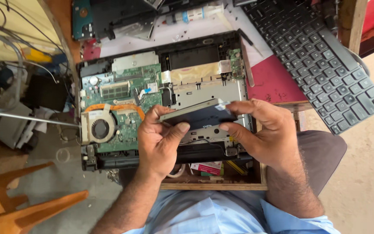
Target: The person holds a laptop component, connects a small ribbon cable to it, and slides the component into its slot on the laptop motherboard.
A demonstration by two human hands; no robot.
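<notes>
L hand [159, 138]: closed on the L end of a flat dark drive [198, 116], thumb on its near edge, fingers curled under/behind.
R hand [262, 132]: pinches the R end of same drive, thumb below, fingers on top edge.
Drive: slim, rectangular, dark w/ grey metal top edge; held tilted, just above the opened laptop base [161, 99], over its silver bay area.
Laptop base: cover off, green board [128, 93] exposed on L side; round fan [100, 128] at near-L corner w/ copper heat pipe [117, 107] curving from it; RAM slot in board centre.
Keyboard [325, 56]: black, detached, lies slanted to the R of the base, well apart from hands.
Red sheet [273, 82]: under base's R edge, between base & keyboard.
Wooden tray [221, 186]: below base, near the person's lap; small bits inside, too small to tell.
Orange chair [18, 203]: bottom-L on floor.
Sleeves [221, 216]: light blue, both arms.
</notes>
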